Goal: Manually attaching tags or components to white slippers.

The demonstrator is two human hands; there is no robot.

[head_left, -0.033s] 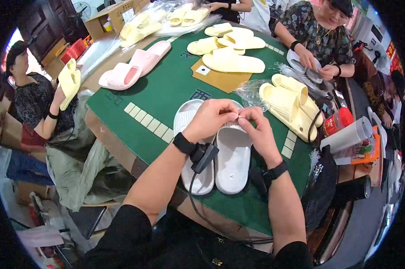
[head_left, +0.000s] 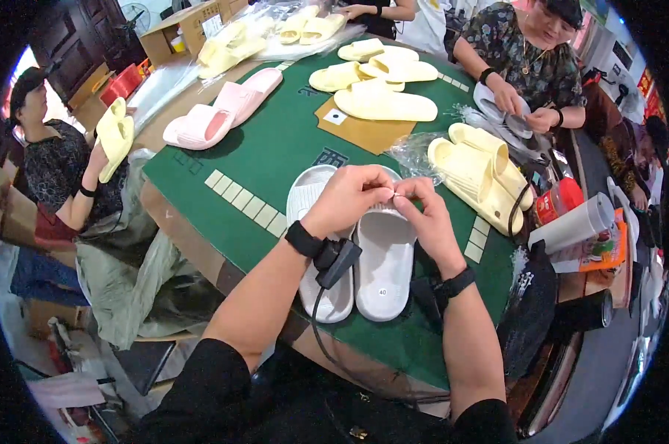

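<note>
A pair of pale grey slippers lies side by side on the green table in front of me, the left slipper (head_left: pixel 305 198) partly under my left wrist and the right slipper (head_left: pixel 385 263) with a small round sticker on its heel. Above the right slipper's strap, my left hand (head_left: pixel 351 194) and my right hand (head_left: pixel 425 213) meet fingertip to fingertip. Both are closed in a pinch on something tiny and whitish, too small to name. Black bands circle my wrists, and a black device with a cable hangs by the left one.
Yellow slippers (head_left: pixel 385 101) lie across the table (head_left: pixel 275 155), with another yellow pair (head_left: pixel 471 174) near my right hand. A pink pair (head_left: pixel 201 126) rests at the far left. Co-workers at left and far right handle slippers. A red-lidded jar (head_left: pixel 567 194) stands at right.
</note>
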